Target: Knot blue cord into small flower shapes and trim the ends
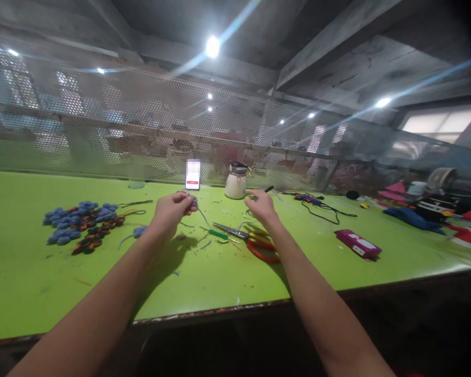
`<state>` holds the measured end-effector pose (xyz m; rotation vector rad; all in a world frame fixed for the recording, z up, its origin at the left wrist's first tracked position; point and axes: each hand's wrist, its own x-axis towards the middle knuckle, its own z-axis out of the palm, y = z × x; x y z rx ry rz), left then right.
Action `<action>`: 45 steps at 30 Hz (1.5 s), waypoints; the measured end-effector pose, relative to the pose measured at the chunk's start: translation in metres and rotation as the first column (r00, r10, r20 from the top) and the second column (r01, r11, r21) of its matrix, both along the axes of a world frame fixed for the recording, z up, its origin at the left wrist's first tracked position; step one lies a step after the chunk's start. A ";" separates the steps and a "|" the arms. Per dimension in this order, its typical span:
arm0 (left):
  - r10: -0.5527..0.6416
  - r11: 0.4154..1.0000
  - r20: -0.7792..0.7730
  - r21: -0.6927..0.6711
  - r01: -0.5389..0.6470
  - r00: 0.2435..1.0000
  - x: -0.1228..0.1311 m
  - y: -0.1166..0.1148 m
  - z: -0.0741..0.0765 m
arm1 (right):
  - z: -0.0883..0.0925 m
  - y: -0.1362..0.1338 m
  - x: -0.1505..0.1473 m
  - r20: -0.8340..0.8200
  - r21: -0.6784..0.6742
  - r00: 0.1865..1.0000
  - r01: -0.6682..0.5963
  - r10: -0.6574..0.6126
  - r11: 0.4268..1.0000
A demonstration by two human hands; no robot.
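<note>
My left hand (175, 209) is closed in a pinch on a small piece of blue yarn work (195, 204), and a strand of yarn trails from it to the table. My right hand (262, 205) is closed around a slim tool (269, 188) whose dark end pokes out above the knuckles; its working tip is hidden. Between the forearms lie scissors (231, 229) with red-orange handles and a green-handled tool (219, 234) with a thin metal shaft. Partly behind my left wrist is a blue crocheted piece (139, 231) with a loose tail.
Blue and dark-orange crocheted flowers (80, 220) are piled at left. A lit phone (192, 174) and a cream jar (236, 182) stand at the back. To the right are dark cords (317, 204), a magenta box (358, 244) and plush-like items (435, 209). A perforated screen (160, 125) rises behind the green table.
</note>
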<state>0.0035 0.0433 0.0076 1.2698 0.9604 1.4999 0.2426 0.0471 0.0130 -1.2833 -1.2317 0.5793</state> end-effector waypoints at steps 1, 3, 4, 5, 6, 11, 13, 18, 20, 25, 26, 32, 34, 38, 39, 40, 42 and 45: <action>-0.026 0.999 -0.026 0.020 0.027 0.999 0.002 -0.001 -0.001 | 0.000 -0.006 -0.012 0.010 0.003 0.999 -0.049 0.049 0.999; -0.062 0.996 -0.074 0.060 0.067 0.995 0.006 -0.002 -0.005 | -0.001 -0.019 -0.036 -0.003 -0.031 0.940 -0.340 0.340 0.940; -0.074 0.994 -0.089 0.075 0.081 0.993 0.007 -0.002 -0.006 | -0.002 -0.024 -0.046 -0.043 -0.051 0.858 -0.513 0.511 0.857; -0.087 0.991 -0.099 0.090 0.096 0.991 0.007 -0.001 -0.007 | -0.003 -0.029 -0.054 -0.089 -0.074 0.773 -0.635 0.629 0.769; -0.102 0.988 -0.106 0.104 0.113 0.989 0.008 -0.001 -0.008 | -0.005 -0.033 -0.060 -0.136 -0.100 0.706 -0.708 0.695 0.699; -0.071 0.995 -0.018 0.064 0.072 0.997 0.004 0.000 -0.004 | -0.007 -0.037 -0.062 -0.141 -0.152 0.785 -0.619 0.603 0.770; -0.001 1.000 0.014 0.020 0.001 1.000 0.003 0.001 -0.002 | -0.006 -0.037 -0.058 -0.082 -0.099 0.799 -0.602 0.596 0.792; 0.061 0.998 0.012 -0.017 -0.061 0.998 0.002 0.003 -0.001 | -0.002 -0.040 -0.048 0.015 -0.049 0.678 -0.733 0.735 0.678; 0.065 0.998 0.010 -0.017 -0.065 0.998 0.002 0.002 -0.001 | 0.000 -0.041 -0.043 0.023 -0.047 0.640 -0.767 0.768 0.640; 0.058 0.998 -0.016 0.005 -0.058 0.998 0.000 0.001 0.000 | 0.005 -0.039 -0.024 0.066 -0.113 0.577 -0.806 0.814 0.581; 0.058 0.998 -0.019 0.011 -0.058 0.998 0.000 0.001 0.000 | 0.006 -0.039 -0.020 0.079 -0.146 0.553 -0.817 0.829 0.558; 0.077 0.995 -0.053 0.067 -0.074 0.996 0.001 0.005 -0.004 | 0.014 -0.034 0.000 0.161 -0.285 0.508 -0.797 0.846 0.532; 0.078 0.993 -0.085 0.093 -0.070 0.993 0.001 0.006 -0.005 | 0.015 -0.030 0.001 0.218 -0.344 0.561 -0.722 0.799 0.601; 0.071 0.990 -0.133 0.133 -0.053 0.989 0.004 0.006 -0.006 | 0.012 -0.027 -0.015 0.195 -0.211 0.826 -0.492 0.529 0.845; 0.066 0.989 -0.144 0.140 -0.046 0.987 0.005 0.004 -0.006 | 0.010 -0.028 -0.022 0.132 -0.154 0.862 -0.471 0.490 0.869; 0.061 0.988 -0.161 0.148 -0.037 0.985 0.007 0.002 -0.005 | 0.008 -0.029 -0.031 0.049 -0.107 0.867 -0.490 0.497 0.865; 0.054 0.985 -0.218 0.173 -0.015 0.974 0.010 -0.004 -0.003 | 0.004 -0.033 -0.048 -0.114 -0.058 0.788 -0.613 0.605 0.788; 0.068 0.976 -0.315 0.216 0.002 0.947 0.012 -0.012 0.001 | -0.004 -0.038 -0.071 -0.268 -0.094 0.674 -0.730 0.689 0.677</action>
